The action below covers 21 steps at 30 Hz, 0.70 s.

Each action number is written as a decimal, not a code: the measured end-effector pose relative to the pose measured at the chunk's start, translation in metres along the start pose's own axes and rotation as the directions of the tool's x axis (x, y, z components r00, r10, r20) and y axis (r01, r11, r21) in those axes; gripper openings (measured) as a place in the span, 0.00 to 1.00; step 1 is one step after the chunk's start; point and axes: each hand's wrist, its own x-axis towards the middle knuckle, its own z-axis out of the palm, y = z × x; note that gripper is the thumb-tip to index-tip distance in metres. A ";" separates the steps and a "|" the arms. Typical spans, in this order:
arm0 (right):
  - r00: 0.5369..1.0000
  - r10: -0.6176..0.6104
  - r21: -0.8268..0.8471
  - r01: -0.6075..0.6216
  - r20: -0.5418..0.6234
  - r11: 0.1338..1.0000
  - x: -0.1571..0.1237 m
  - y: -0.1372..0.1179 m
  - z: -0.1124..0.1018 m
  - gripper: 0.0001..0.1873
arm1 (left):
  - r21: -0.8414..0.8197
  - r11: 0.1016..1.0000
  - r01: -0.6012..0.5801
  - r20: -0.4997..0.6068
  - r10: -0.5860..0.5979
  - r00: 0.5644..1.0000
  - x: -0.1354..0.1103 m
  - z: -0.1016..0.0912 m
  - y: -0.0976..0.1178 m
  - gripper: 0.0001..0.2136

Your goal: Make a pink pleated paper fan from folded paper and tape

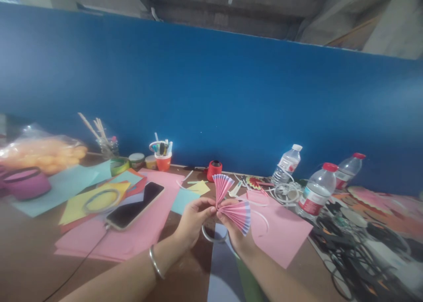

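Observation:
Between my two hands is a pleated pink paper fan (235, 214) with lilac edges, pinched at its middle so that its two ends spread like a bow. My left hand (194, 216) closes thumb and fingertips on the pinched centre from the left. From the right, my right hand (233, 227) grips the same centre, its fingers partly behind the lower pleats. A pale ring-shaped band (214, 240) hangs just below the hands; whether a hand holds it I cannot tell. Beneath lies a lilac paper sheet (220, 271).
Pink sheets (277, 227) and a phone (135, 205) on a cable flank the hands. Behind stand a red tape roll (214, 171) and an orange cup of tools (163, 162). Water bottles (317, 189) and tangled cables (357, 253) occupy the right. A blue partition (211, 95) rises behind.

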 end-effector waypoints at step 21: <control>0.991 -0.124 -0.048 0.126 0.044 0.991 -0.001 -0.015 0.007 0.08 | 0.301 0.940 -0.163 -0.119 0.207 0.971 -0.008 0.000 0.002 0.03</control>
